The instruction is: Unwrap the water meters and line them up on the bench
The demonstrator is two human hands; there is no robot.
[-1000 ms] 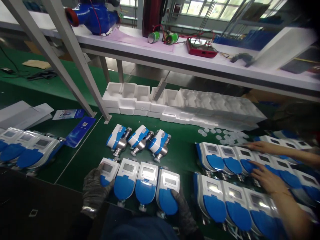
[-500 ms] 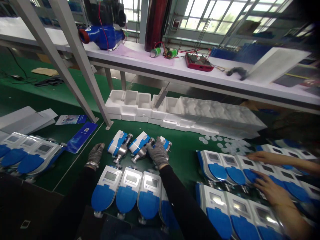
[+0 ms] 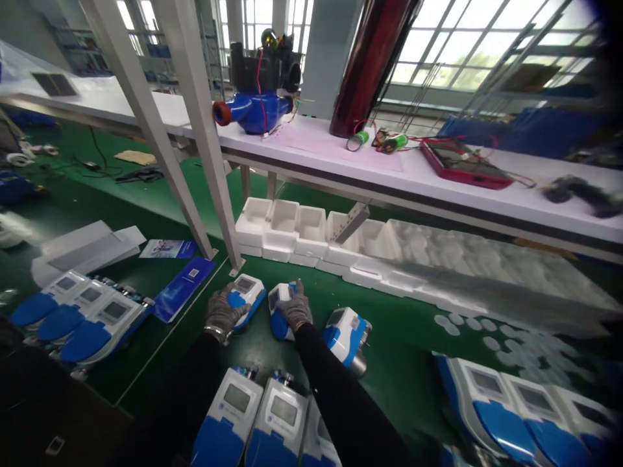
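Note:
My left hand (image 3: pixel 224 310), in a grey glove, is closed over the left side of a white and blue water meter (image 3: pixel 248 285), whose screen faces up. Beside it, my right hand (image 3: pixel 298 311), gloved alike, grips a second water meter (image 3: pixel 277 295), partly hidden under the fingers. Just right of my right forearm, a third water meter (image 3: pixel 343 332) lies tilted, its metal pipe end towards the right. Closer to me, a row of water meters (image 3: pixel 233 402) stands with screens up, partly covered by my right sleeve.
White foam trays (image 3: pixel 311 243) line the back beneath a raised shelf (image 3: pixel 311 162) with a slanted metal leg (image 3: pixel 207 136). More meters (image 3: pixel 104 318) sit at left near a blue leaflet (image 3: pixel 182 288); others (image 3: pixel 516 402) stand at right, near translucent discs (image 3: pixel 511 344).
The view has swung right to left objects shifting rightwards. My left hand, empty before, now holds a meter. Two meters that lay on their sides now show their screens. Another person's hands left view.

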